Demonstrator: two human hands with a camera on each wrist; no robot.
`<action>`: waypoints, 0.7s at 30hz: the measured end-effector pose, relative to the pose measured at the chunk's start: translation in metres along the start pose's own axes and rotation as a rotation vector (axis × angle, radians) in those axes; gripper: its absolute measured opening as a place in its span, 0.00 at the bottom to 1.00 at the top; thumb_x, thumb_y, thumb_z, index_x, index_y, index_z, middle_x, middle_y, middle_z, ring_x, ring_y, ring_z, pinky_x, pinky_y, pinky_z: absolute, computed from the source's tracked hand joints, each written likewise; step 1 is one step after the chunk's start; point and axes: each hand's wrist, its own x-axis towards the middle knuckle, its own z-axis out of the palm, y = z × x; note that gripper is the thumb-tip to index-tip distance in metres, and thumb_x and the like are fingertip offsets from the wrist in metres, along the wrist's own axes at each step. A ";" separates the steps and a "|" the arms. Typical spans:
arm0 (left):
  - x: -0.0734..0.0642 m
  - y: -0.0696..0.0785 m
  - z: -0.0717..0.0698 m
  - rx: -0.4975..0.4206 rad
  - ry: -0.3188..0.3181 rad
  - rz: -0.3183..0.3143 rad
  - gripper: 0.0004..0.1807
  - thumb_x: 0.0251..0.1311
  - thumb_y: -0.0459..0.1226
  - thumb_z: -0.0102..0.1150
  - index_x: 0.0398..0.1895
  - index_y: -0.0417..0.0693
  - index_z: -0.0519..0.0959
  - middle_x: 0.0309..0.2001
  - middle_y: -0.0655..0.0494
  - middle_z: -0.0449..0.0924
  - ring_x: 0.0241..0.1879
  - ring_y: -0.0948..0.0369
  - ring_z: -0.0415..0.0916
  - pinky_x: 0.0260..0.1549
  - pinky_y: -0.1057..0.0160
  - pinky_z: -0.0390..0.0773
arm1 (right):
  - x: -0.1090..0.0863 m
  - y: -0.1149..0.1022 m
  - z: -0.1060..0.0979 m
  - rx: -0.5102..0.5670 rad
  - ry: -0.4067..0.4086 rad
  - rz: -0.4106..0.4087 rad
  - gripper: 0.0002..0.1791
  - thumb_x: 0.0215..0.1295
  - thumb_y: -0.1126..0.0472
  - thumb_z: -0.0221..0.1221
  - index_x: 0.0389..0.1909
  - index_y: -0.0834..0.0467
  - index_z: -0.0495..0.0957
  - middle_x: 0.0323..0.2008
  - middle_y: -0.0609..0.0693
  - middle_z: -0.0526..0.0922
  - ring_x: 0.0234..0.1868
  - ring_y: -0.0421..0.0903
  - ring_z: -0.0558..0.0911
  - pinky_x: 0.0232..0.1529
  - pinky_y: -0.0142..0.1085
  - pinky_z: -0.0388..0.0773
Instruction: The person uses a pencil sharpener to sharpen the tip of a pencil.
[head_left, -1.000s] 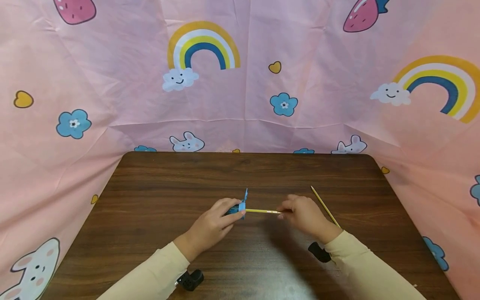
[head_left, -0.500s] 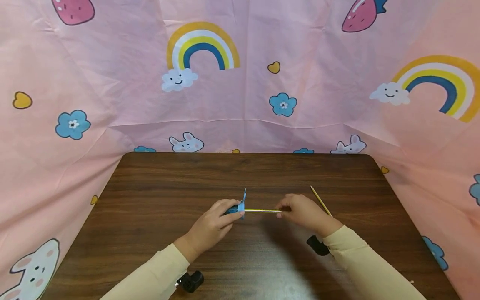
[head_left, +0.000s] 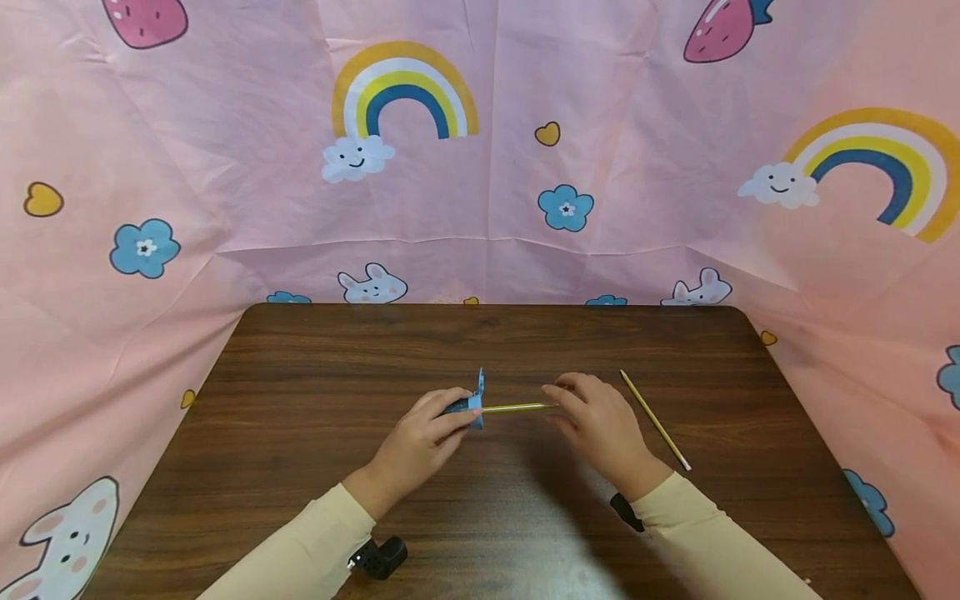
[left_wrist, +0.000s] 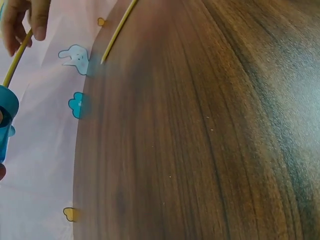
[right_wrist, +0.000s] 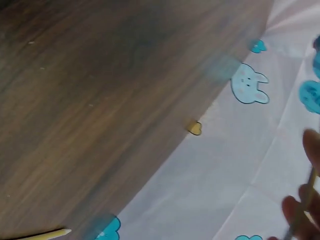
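A blue pencil sharpener (head_left: 476,408) with a see-through dark body and its lid flipped up is held by my left hand (head_left: 412,446), above the table. One striped yellow pencil (head_left: 517,408) runs level into the sharpener's opening; its tip is hidden inside. At the pencil's other end, my right hand (head_left: 603,429) has fingers and thumb round it, covering that end. The left wrist view catches the sharpener (left_wrist: 7,102) at its edge, with the pencil (left_wrist: 17,60) reaching up to the right hand (left_wrist: 25,20). Blurred fingers (right_wrist: 302,212) of the right hand appear in the right wrist view.
A second yellow pencil (head_left: 656,421) lies slantwise on the brown wooden table (head_left: 337,358), right of my right hand, point away from me. A pink patterned cloth (head_left: 495,192) hangs behind and at both sides. Each wrist carries a black camera (head_left: 381,558).
Both hands, with the sharpener and pencil, have shifted slightly away from me and to the left. The right hand has turned about the pencil's end. More of the second pencil now shows.
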 end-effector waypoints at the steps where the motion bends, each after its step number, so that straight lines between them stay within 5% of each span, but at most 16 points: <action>1: 0.000 0.000 0.000 -0.004 0.002 -0.006 0.20 0.43 0.22 0.71 0.44 0.40 0.85 0.50 0.46 0.78 0.50 0.51 0.76 0.42 0.57 0.84 | -0.001 0.001 0.002 -0.011 0.029 -0.022 0.22 0.43 0.63 0.76 0.43 0.57 0.85 0.40 0.54 0.80 0.37 0.50 0.80 0.34 0.43 0.79; 6: 0.001 0.002 -0.002 -0.032 -0.007 -0.051 0.21 0.44 0.22 0.72 0.45 0.41 0.85 0.51 0.46 0.78 0.51 0.51 0.76 0.42 0.57 0.83 | -0.007 0.004 0.009 -0.041 0.138 -0.119 0.07 0.67 0.62 0.60 0.40 0.58 0.85 0.34 0.53 0.79 0.31 0.49 0.78 0.30 0.42 0.77; 10: 0.001 0.005 -0.003 -0.042 -0.030 -0.064 0.21 0.45 0.23 0.71 0.46 0.41 0.85 0.51 0.45 0.77 0.51 0.50 0.75 0.42 0.57 0.83 | -0.008 0.004 0.011 -0.069 0.221 -0.175 0.19 0.77 0.61 0.44 0.37 0.57 0.86 0.29 0.51 0.77 0.25 0.47 0.75 0.23 0.38 0.73; 15: 0.000 0.006 -0.004 0.003 -0.036 -0.003 0.21 0.44 0.22 0.72 0.46 0.39 0.84 0.51 0.44 0.77 0.51 0.50 0.75 0.43 0.58 0.83 | -0.006 0.000 0.007 -0.064 0.192 -0.163 0.06 0.63 0.66 0.61 0.30 0.56 0.87 0.22 0.47 0.71 0.20 0.42 0.67 0.15 0.31 0.61; 18: -0.001 0.006 -0.005 0.044 -0.040 0.060 0.24 0.40 0.21 0.73 0.46 0.39 0.84 0.51 0.44 0.77 0.51 0.50 0.75 0.45 0.59 0.82 | -0.003 -0.002 0.003 -0.028 0.105 -0.115 0.07 0.45 0.66 0.72 0.27 0.55 0.87 0.20 0.46 0.69 0.19 0.41 0.68 0.14 0.29 0.63; 21: -0.003 0.006 -0.006 0.087 -0.047 0.115 0.26 0.38 0.20 0.74 0.46 0.41 0.84 0.50 0.44 0.77 0.51 0.50 0.75 0.46 0.61 0.82 | 0.000 -0.003 -0.004 0.043 -0.041 -0.045 0.09 0.42 0.66 0.75 0.27 0.54 0.87 0.20 0.44 0.71 0.19 0.39 0.72 0.15 0.29 0.68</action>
